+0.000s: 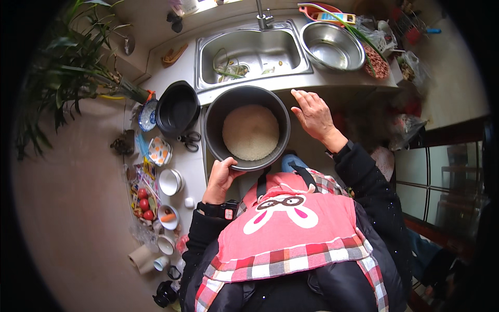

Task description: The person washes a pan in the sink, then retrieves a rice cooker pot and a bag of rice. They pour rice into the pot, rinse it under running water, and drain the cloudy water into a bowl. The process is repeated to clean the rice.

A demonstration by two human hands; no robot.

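My left hand grips the near rim of a dark round inner pot, thumb on the rim. White rice grains lie in the pot, heaped slightly in its middle. The pot is held just in front of the sink counter, beside its left-hand arm. My right hand is raised to the right of the pot, palm down, apart from it and holding nothing. Its thumb is spread from the other fingers.
A steel sink with vegetable scraps lies beyond the pot. A steel basin stands right of it. On the left counter are a black pot, scissors, white bowls and tomatoes.
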